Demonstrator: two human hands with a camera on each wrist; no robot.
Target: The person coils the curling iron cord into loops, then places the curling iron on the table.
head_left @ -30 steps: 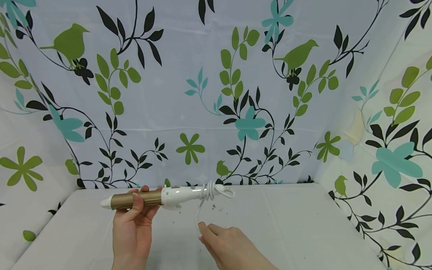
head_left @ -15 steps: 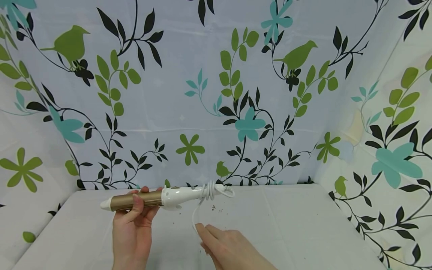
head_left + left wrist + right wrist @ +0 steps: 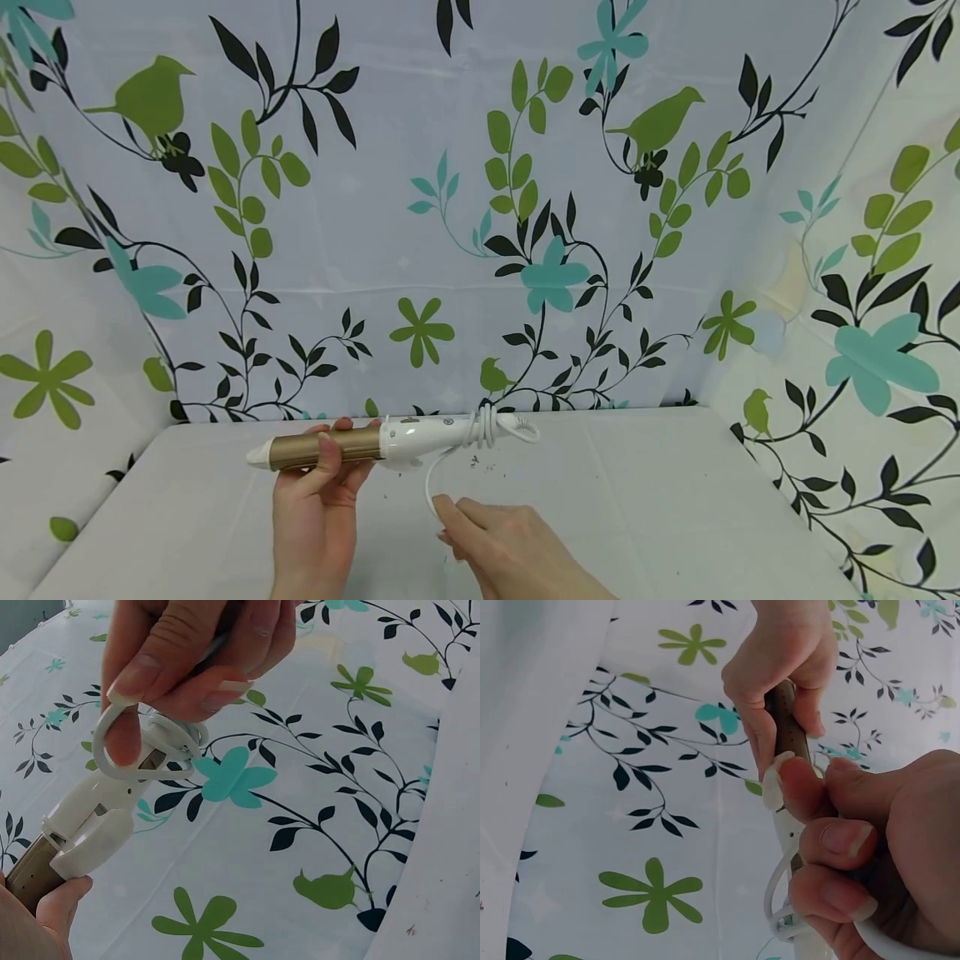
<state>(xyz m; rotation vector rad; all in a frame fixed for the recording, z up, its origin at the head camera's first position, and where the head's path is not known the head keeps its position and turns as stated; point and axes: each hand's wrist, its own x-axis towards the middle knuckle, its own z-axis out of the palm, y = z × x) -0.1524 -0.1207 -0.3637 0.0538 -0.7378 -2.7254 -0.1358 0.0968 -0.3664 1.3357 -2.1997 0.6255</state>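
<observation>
A curling iron [image 3: 427,435] with a gold barrel and white handle lies level in the air, above the table's back edge in the head view. My left hand [image 3: 318,500] grips its barrel, thumb in front and fingers behind. White cord [image 3: 429,475] is coiled several times round the handle's end. One strand hangs down in a bow to my right hand [image 3: 513,537], which pinches it between thumb and fingers below the handle. In the left wrist view the cord makes a loop [image 3: 142,775] by the right fingertips. The clamp lever [image 3: 97,844] faces that camera.
A white-covered table [image 3: 637,500] lies under both hands, with small dark specks [image 3: 475,460] behind the cord. Cloth printed with leaves, birds and flowers [image 3: 555,275] forms a wall at the back and on both sides.
My left hand has moved a little to the right with the curling iron. My right hand has shifted slightly left, still pinching the cord, and the strand now bows out more to the left.
</observation>
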